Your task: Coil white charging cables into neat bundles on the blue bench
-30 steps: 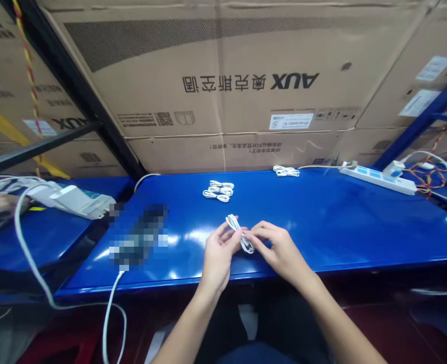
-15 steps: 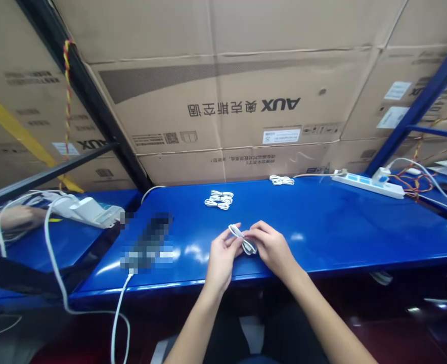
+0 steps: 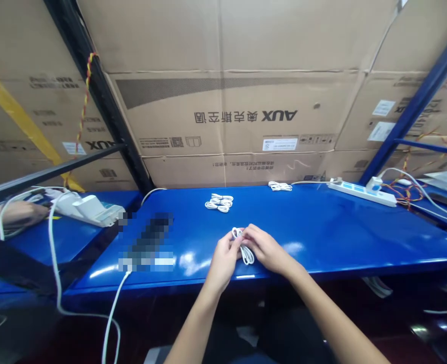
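Observation:
Both my hands sit low over the blue table, near its front edge. My left hand (image 3: 223,263) and my right hand (image 3: 267,248) pinch a small coil of white cable (image 3: 246,254) between them, and their fingers hide part of it. Farther back lie several coiled white cables in a loose pile (image 3: 219,203). Another small white bundle (image 3: 280,186) rests near the table's back edge.
A pixelated, unreadable object (image 3: 146,242) lies left of my hands, with a white cord (image 3: 113,308) running off the table's front. A white power strip (image 3: 362,194) stands at back right. A co-worker's hand (image 3: 18,213) reaches near a white device (image 3: 90,212) on the left. AUX cartons (image 3: 227,116) fill the shelving behind.
My hands have come closer together around the coil, whose loops now hang lower. The view has tilted, so the table sits a little differently in the frame.

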`<state>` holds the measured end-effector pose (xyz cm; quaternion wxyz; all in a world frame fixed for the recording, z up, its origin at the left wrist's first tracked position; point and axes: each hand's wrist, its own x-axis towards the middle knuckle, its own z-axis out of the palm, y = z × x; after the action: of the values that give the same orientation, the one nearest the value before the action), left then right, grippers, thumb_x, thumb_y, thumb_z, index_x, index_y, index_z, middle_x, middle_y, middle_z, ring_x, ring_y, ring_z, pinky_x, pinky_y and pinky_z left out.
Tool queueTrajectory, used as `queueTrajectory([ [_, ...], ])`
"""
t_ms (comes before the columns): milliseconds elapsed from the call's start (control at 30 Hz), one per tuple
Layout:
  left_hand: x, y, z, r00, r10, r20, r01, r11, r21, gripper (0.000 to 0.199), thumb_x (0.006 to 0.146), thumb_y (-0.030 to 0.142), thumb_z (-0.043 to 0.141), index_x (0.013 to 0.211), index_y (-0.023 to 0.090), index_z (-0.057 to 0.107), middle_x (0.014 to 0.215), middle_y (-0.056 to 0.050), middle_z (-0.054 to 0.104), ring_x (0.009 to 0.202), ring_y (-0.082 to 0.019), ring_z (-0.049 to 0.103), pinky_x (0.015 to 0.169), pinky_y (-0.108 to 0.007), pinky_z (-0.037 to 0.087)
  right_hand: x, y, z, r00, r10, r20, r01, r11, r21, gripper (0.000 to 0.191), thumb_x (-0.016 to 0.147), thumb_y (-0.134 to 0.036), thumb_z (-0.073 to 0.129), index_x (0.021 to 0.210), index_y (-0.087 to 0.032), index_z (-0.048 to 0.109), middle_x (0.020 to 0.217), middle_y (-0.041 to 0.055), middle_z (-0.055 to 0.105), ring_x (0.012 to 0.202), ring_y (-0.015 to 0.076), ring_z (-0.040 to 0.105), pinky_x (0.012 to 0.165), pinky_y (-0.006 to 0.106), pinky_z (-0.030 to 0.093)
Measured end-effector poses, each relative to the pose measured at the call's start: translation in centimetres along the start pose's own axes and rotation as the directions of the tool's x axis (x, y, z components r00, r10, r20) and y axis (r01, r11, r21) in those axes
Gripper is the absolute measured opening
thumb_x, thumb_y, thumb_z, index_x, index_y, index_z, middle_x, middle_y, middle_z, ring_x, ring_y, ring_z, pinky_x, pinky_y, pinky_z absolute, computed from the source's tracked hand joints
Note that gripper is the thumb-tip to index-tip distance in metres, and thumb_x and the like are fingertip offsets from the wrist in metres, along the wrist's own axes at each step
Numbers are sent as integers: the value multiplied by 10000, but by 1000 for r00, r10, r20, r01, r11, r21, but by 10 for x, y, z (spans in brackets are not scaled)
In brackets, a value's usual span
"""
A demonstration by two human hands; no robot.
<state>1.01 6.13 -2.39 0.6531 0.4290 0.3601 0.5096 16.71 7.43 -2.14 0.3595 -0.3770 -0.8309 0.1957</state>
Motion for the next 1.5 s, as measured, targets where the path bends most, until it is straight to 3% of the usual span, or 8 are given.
queueTrajectory([
  [267,1,-2,-1,1000,-16,2,16,999,32,612,851,581,675,1302,171,627,1151,-135,740,1015,-274,709,871,-382,559,-4,-2,11,997,70,-39,-68,996,50,209,1047,-260,356,873,-239,469,885,21,503,768,191,517,724,329,466],
  [400,-2,3,-5,997,-44,64,41,998,52,651,792,474,774,1358,203,597,1189,-116,730,1033,-267,689,903,-371,525,-4,-6,5,994,102,-31,-97,989,115,178,1047,-224,357,933,-233,492,943,32,521,824,189,553,766,330,477],
  [700,-7,14,-11,992,-101,82,94,992,79,511,807,397,765,1224,179,566,860,-40,744,733,-171,674,666,-262,494,-6,-8,-6,995,99,9,-98,975,200,117,1011,-210,490,959,-239,591,986,36,586,853,185,613,785,309,512],
  [833,-6,15,-8,997,-63,47,59,994,96,330,798,422,768,961,196,591,795,-29,734,683,-165,669,594,-233,466,-7,-8,-1,997,80,-4,-78,983,164,107,967,-183,518,938,-236,606,959,37,586,821,185,594,740,303,492],
  [1000,-5,14,2,997,64,-45,-57,988,144,322,754,380,801,993,188,702,1012,-82,763,946,-243,711,841,-310,529,-5,-3,4,991,103,-84,-90,985,148,60,881,-168,561,863,-221,583,782,-7,558,648,151,548,617,269,470],
  [1233,-4,7,9,973,118,-200,-86,983,162,336,694,377,853,915,163,717,812,-70,778,765,-223,741,647,-258,543,-4,-2,5,967,142,-213,-116,985,130,53,849,-168,559,826,-211,580,746,-3,650,598,145,614,557,243,513],
  [1400,-7,9,10,974,112,-198,-85,987,139,318,705,408,851,846,137,764,776,-79,781,702,-201,721,661,-269,552,-9,-4,0,949,62,-308,-69,998,-11,66,814,-168,640,826,-233,640,926,69,659,868,252,617,795,409,539],
  [1500,-10,11,8,981,99,-169,-77,988,133,343,719,434,842,869,130,793,806,-92,788,711,-206,714,688,-292,560,-11,-2,-3,943,-7,-332,-22,996,-83,81,810,-187,684,852,-255,674,1201,115,621,1131,342,545,1009,576,420],
])
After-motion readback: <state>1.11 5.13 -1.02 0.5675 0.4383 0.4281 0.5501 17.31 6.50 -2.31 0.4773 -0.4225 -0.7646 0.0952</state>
